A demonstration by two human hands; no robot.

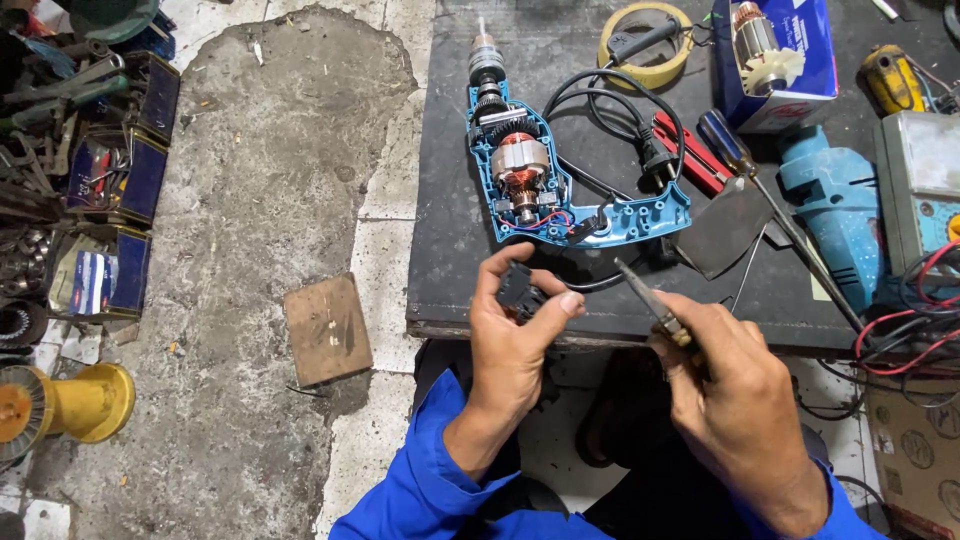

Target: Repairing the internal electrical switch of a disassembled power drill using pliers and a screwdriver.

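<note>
Blue box (785,75) sits at the worktop's (450,220) far edge; my left hand (512,345) pinches a black switch (520,292), my right (735,395) grips pliers (645,298)

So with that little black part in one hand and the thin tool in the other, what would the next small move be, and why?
Probably bring the thin metal tool's tip onto the small black plastic part. The left hand pinches that part, the right hand aims the tool toward it, and a gap remains between them.

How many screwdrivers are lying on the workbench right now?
2: a red-handled screwdriver beside the power plug, and a blue-handled screwdriver just right of it, its shaft running toward the bench edge. Clutter may hide others.
</note>
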